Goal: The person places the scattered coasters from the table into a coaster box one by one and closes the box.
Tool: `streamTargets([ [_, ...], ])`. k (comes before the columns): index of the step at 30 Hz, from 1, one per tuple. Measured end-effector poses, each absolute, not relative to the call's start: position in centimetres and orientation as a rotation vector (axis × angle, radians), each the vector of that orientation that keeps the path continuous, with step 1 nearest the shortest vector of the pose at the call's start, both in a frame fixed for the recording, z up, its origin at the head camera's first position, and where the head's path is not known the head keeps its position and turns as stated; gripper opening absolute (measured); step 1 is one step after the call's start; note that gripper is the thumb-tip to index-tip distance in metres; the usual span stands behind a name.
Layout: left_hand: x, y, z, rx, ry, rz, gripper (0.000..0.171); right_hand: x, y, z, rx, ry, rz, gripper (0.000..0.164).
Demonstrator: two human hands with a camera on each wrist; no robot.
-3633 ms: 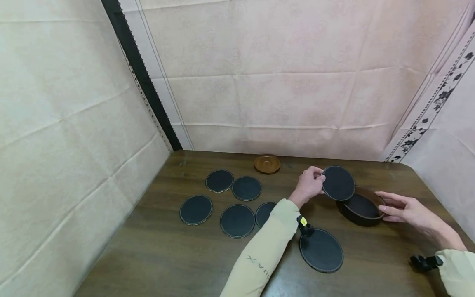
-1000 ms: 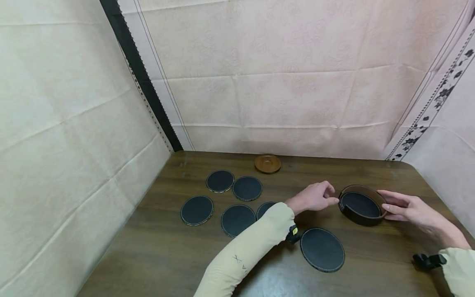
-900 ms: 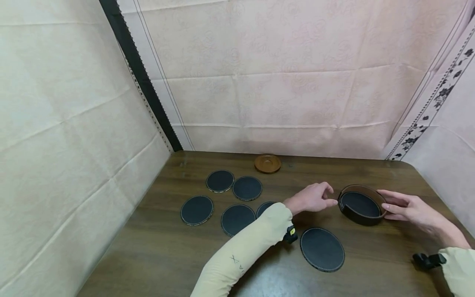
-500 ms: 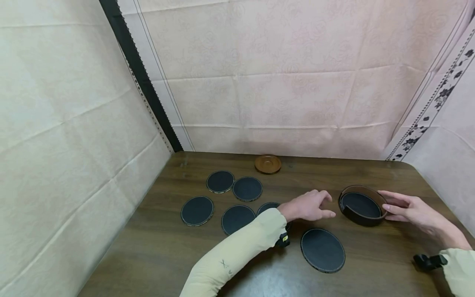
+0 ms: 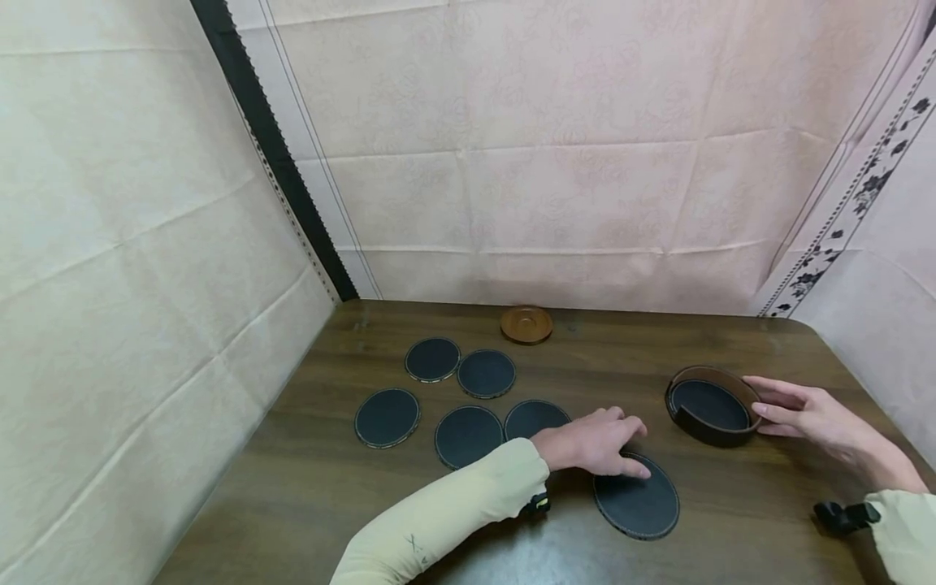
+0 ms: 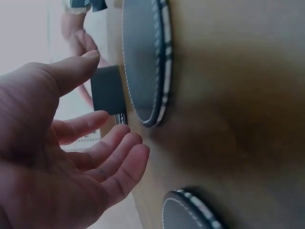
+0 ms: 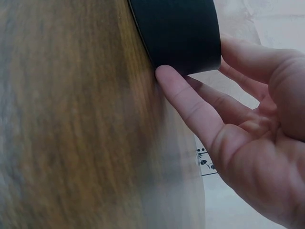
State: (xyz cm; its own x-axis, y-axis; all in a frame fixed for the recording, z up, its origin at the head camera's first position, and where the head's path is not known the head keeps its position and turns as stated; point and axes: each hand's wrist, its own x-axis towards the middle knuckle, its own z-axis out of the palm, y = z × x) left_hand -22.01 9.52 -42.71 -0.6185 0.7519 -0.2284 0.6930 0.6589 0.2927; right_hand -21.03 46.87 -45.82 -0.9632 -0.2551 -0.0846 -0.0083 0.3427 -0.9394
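My left hand hovers low over the near edge of the table, fingers spread and relaxed, holding nothing. Below its thumb lies a round black coaster with pale edge stitching; contact cannot be told. In the left wrist view a stitched coaster lies just beyond my left fingertips. At the right stands a round coaster holder, dark outside and brown inside, with a black coaster within. My right hand holds the holder's right side, thumb at the rim and fingers against the outer wall.
Several more black coasters lie flat on the brown wooden table, left of my left hand. A small orange-brown round dish sits at the back edge. Pale cloth walls close off the back and sides.
Earlier my left hand held a coaster over the holder; that coaster now appears to be inside it. The emptied left hand has moved back toward me and left. My right hand has stayed.
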Motion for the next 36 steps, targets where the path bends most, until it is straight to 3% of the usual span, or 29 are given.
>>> streamTargets([
  [22, -19.5, 9.0, -43.6, 1.121, 2.702, -0.091, 0.072, -20.9, 46.8, -45.7, -0.213, 2.408, -1.647, 0.061],
  [27, -20.4, 9.1, -43.6, 1.098, 2.663, 0.032, 0.064, -21.0, 46.7, -45.8, -0.21, 2.407, -1.647, 0.06],
  [36, -21.6, 9.4, -43.4, 1.12, 2.645, 0.28, 0.034, -21.0, 46.8, -45.8, -0.217, 2.401, -1.655, 0.058],
])
